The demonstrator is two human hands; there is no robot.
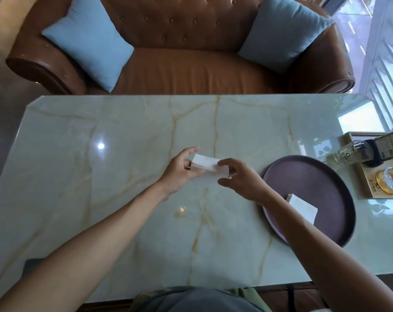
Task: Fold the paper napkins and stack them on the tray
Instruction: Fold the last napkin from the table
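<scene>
Table [123, 221]: glossy pale-green marble-look slab with tan veins, rectangular, far-left corner clipped; reflects a ceiling light and the window.

Tray [339, 194]: round, matte dark purple, low rim; on the table's right half, toward the near edge.

Folded napkin [303, 208]: white, soft paper, rectangular; lies on the tray, partly hidden by the right forearm.

Left hand [179, 172]: above the table's middle, fingers and thumb pinching the left end of the napkin [205, 164].

Right hand [240, 179]: just left of the tray, fingers curled over the napkin's right end. The napkin is a white folded strip, held off the table between both hands.

Wooden box [360, 176]: at the table's right edge, beyond the tray; holds a clear glass bottle [346, 154] lying tilted and a glass dish [391, 181].

Sofa [179, 70]: behind the table's far edge; brown tufted leather, rolled arms, two square blue cushions [89, 41].

Window [382, 52]: far right of the table.
</scene>
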